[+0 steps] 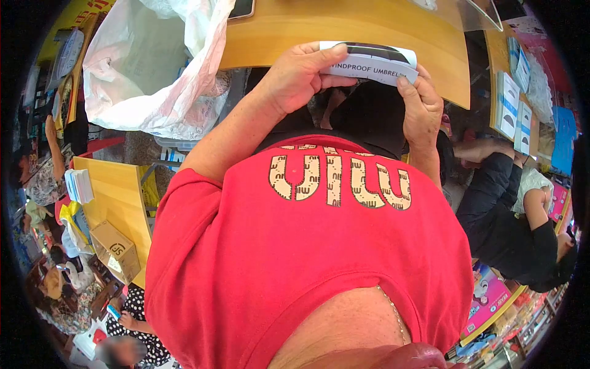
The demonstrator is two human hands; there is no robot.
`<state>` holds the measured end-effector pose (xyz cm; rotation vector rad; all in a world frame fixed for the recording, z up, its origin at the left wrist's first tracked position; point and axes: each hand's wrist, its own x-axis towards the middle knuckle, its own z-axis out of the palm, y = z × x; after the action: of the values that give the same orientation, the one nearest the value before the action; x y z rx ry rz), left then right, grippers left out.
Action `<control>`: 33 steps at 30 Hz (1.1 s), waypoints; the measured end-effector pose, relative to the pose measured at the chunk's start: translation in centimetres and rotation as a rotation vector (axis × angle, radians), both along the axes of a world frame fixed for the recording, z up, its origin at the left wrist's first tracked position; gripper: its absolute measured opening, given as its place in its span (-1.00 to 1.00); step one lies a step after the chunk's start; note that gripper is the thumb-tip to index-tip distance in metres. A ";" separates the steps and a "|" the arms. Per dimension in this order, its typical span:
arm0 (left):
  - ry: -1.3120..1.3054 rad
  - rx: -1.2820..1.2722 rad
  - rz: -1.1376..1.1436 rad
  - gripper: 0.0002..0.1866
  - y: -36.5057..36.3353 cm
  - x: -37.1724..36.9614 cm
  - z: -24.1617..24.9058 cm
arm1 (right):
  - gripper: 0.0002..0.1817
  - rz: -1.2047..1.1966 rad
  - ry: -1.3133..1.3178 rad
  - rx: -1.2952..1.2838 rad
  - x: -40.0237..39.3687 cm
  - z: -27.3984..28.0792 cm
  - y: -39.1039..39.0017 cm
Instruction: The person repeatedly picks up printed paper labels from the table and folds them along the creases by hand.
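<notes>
Red shirt (307, 264): fills the lower middle, pale patterned letters across the chest.
Wooden surface (307, 27): spans the top middle, its near edge just beyond the hands.
White plastic bag (132, 107): upper left, mouth wide open, hiding part of the surface's left end.
Side table (110, 190): left of the frame, tilted in the view.
Umbrella wrapper (375, 64): upper middle, between the hands, bowed into a curve; white, black umbrella picture, print reading "WINDPROOF UMBREL", the rest covered.
Left hand (301, 77): gripping the wrapper's left end, thumb on top, fingers beneath.
Right hand (423, 104): pinching the wrapper's right end, thumb at the lower corner.
Cardboard box (117, 249): lower left, on the side table.
White stack (78, 186): left, above the cardboard box, on the same table.
Dark flat object (241, 7): top edge, on the surface, cut off by the frame.
</notes>
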<state>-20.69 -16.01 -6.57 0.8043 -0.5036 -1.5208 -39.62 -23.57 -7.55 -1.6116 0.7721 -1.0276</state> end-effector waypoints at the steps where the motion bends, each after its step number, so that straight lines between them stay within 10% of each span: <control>1: -0.024 0.033 -0.011 -0.69 -0.1 -0.1 0.1 | -0.89 0.025 -0.002 0.020 0.0 0.1 0.0; 33: 0.174 0.144 0.034 -0.66 -0.3 -0.7 -1.7 | -0.79 -0.013 0.015 0.219 -0.6 -1.3 -1.1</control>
<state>-21.36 -16.35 -8.28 0.7782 -0.2528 -1.5914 -40.17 -24.64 -8.84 -1.4296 0.8750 -0.9079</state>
